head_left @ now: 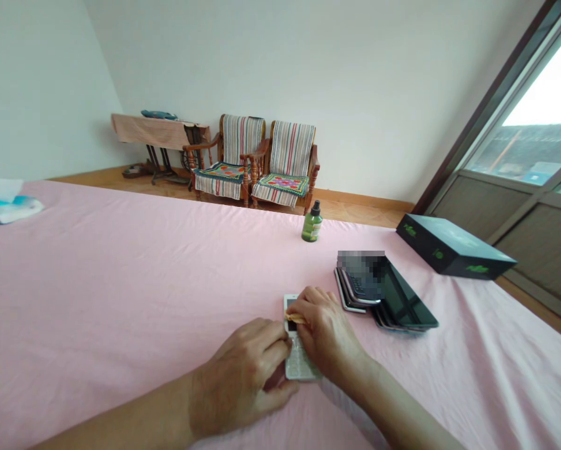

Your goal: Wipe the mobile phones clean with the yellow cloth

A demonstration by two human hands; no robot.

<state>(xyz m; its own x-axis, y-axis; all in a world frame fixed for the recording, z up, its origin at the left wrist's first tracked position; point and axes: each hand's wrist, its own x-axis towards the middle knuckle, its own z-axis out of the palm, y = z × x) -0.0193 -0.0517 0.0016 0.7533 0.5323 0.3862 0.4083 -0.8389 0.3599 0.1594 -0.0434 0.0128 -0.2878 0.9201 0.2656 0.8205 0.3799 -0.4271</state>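
A white keypad mobile phone lies face up on the pink bedsheet in front of me. My left hand grips its left edge, fingers bent against the side and thumb near the bottom corner. Bunched in my right hand is a small yellowish cloth, pressed onto the phone's dark screen. That hand covers the upper right of the phone and part of the keypad. Just right of it lies a stack of phones beside a stack of dark tablets.
Farther back stands a green spray bottle with a black top. A black box with green lettering sits at the right. At the far left is a tissue pack. Two wooden chairs and a cloth-covered table stand beyond the sheet.
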